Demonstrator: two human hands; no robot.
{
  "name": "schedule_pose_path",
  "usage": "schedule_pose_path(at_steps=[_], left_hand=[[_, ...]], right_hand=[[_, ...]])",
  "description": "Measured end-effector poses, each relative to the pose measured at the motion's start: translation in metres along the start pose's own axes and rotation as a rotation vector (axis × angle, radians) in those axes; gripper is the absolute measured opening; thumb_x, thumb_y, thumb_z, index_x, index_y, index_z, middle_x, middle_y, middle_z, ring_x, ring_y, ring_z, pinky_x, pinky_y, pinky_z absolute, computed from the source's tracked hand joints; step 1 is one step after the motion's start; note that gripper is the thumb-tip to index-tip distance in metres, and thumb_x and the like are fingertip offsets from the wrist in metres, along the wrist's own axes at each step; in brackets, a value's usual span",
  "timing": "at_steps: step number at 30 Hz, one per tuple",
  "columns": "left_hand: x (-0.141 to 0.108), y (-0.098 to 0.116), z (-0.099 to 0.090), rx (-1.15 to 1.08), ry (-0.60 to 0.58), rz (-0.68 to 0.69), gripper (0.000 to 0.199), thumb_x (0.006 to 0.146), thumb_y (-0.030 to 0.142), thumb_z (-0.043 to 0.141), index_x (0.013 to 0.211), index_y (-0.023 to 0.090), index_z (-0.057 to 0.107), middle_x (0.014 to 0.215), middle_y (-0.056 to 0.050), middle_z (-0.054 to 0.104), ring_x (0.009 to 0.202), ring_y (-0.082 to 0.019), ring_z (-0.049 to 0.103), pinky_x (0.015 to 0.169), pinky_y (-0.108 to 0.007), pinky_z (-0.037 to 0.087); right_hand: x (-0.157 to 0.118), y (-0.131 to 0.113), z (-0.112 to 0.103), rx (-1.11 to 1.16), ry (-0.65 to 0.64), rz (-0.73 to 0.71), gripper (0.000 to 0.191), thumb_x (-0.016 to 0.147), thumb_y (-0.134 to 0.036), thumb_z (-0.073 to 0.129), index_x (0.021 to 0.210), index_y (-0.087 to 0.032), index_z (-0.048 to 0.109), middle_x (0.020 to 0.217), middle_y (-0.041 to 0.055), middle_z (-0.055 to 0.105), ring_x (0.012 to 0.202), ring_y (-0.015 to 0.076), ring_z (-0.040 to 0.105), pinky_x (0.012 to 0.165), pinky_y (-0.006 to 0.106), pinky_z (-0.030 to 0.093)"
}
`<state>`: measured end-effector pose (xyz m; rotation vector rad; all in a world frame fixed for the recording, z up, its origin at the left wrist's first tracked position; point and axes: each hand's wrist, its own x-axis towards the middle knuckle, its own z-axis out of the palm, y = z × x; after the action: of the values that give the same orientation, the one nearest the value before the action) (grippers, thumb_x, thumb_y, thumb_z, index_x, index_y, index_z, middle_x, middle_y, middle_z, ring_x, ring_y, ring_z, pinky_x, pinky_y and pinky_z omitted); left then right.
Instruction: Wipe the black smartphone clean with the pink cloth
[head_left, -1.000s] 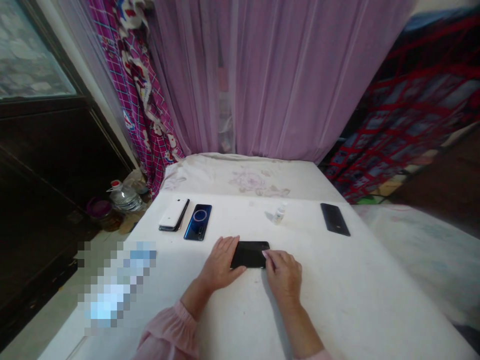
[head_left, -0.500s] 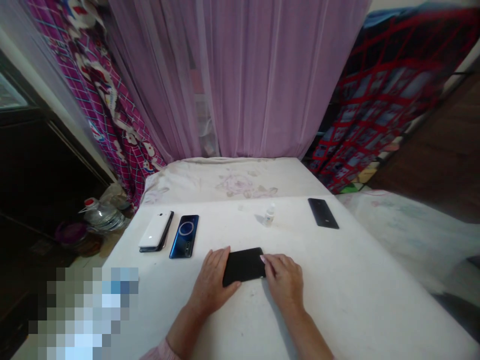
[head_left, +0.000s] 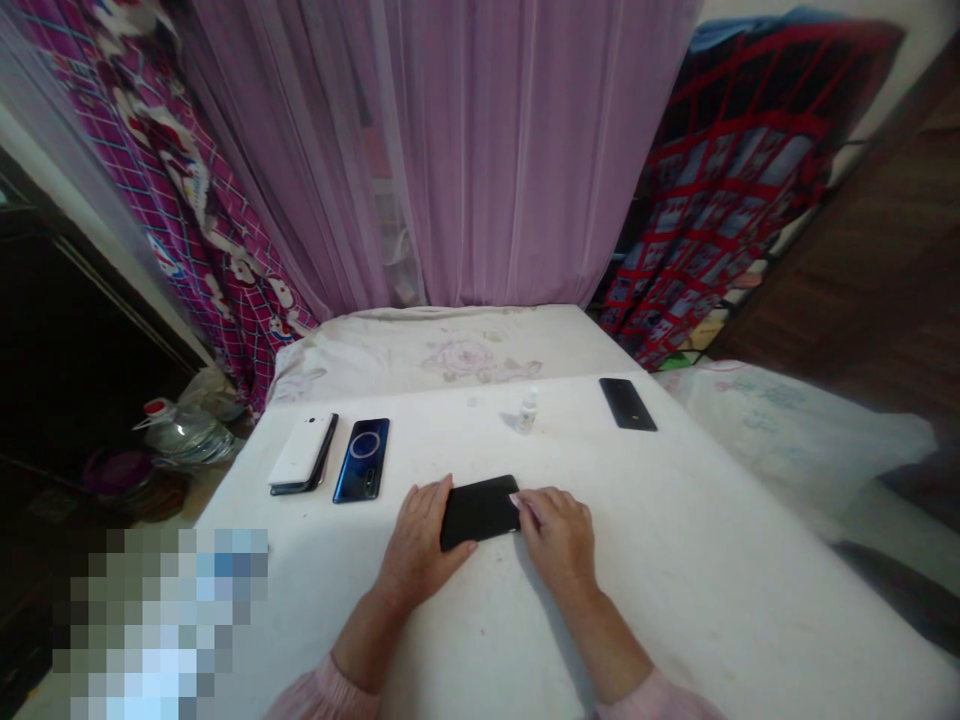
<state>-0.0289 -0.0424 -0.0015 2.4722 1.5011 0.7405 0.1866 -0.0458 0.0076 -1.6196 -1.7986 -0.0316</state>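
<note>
A black smartphone (head_left: pixel 480 512) lies crosswise on the white cloth, dark face up. My left hand (head_left: pixel 420 540) grips its left end, with the thumb along the near edge and the fingers at the far corner. At the phone's right end, my right hand (head_left: pixel 559 535) is closed, thumb and forefinger pinched together over the edge. Whatever those fingertips hold, if anything, is hidden. Beyond the phone stands a small white bottle (head_left: pixel 526 412). A blue phone (head_left: pixel 361 460) rests back-up to the left, beside a stack topped by a white phone (head_left: pixel 304 450).
Another dark phone (head_left: pixel 628 403) lies near the right side of the cloth-covered table (head_left: pixel 675 590). Purple curtains (head_left: pixel 510 150) hang behind the table. On the floor at left stands a large clear bottle with a red cap (head_left: pixel 184 432). A blurred, pixelated patch covers the lower left.
The whole view has shifted slightly, so things appear a little higher and further left. Both hands keep nearly the same hold at the phone's two ends.
</note>
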Motion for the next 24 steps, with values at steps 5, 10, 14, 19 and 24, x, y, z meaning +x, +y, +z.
schedule_pose_path(at_steps=[5,10,14,19,24], left_hand=[[-0.004,-0.001,0.003,0.004,0.028,0.014,0.081,0.082,0.038,0.061,0.147,0.015,0.019,0.135,-0.018,0.052,0.125,-0.034,0.048,0.108,-0.058,0.030],[-0.006,-0.001,0.005,0.006,0.018,0.012,0.081,0.083,0.038,0.060,0.148,0.015,0.017,0.137,-0.019,0.050,0.127,-0.035,0.046,0.108,-0.059,0.030],[-0.007,-0.001,0.004,0.004,0.016,0.013,0.082,0.083,0.039,0.061,0.148,0.016,0.017,0.137,-0.019,0.050,0.128,-0.036,0.046,0.108,-0.059,0.030],[-0.007,-0.001,0.004,-0.001,0.029,0.010,0.083,0.082,0.038,0.061,0.148,0.016,0.017,0.137,-0.018,0.050,0.127,-0.036,0.046,0.108,-0.058,0.031],[-0.007,0.000,0.004,0.000,0.025,0.026,0.082,0.082,0.038,0.060,0.148,0.016,0.017,0.137,-0.018,0.050,0.126,-0.035,0.047,0.107,-0.058,0.031]], right_hand=[[-0.008,-0.026,0.006,0.053,-0.033,-0.127,0.015,0.084,-0.013,0.056,0.085,-0.024,0.068,0.082,0.0014,0.066,0.080,0.0170,0.055,0.074,0.032,0.030],[-0.010,-0.032,0.006,0.049,-0.050,-0.132,0.016,0.084,-0.012,0.057,0.085,-0.024,0.068,0.080,0.0000,0.066,0.079,0.0155,0.054,0.074,0.031,0.030],[-0.005,-0.008,0.000,-0.021,0.021,0.008,0.018,0.084,-0.012,0.056,0.083,-0.024,0.069,0.078,0.0009,0.066,0.078,0.0169,0.054,0.072,0.032,0.029],[-0.006,-0.014,0.004,-0.002,-0.002,-0.016,0.015,0.083,-0.012,0.057,0.083,-0.023,0.068,0.080,0.0011,0.066,0.078,0.0173,0.054,0.073,0.032,0.028],[-0.008,-0.033,0.009,0.054,-0.067,-0.086,0.013,0.083,-0.014,0.059,0.082,-0.024,0.068,0.079,-0.0002,0.065,0.079,0.0171,0.054,0.075,0.031,0.028]])
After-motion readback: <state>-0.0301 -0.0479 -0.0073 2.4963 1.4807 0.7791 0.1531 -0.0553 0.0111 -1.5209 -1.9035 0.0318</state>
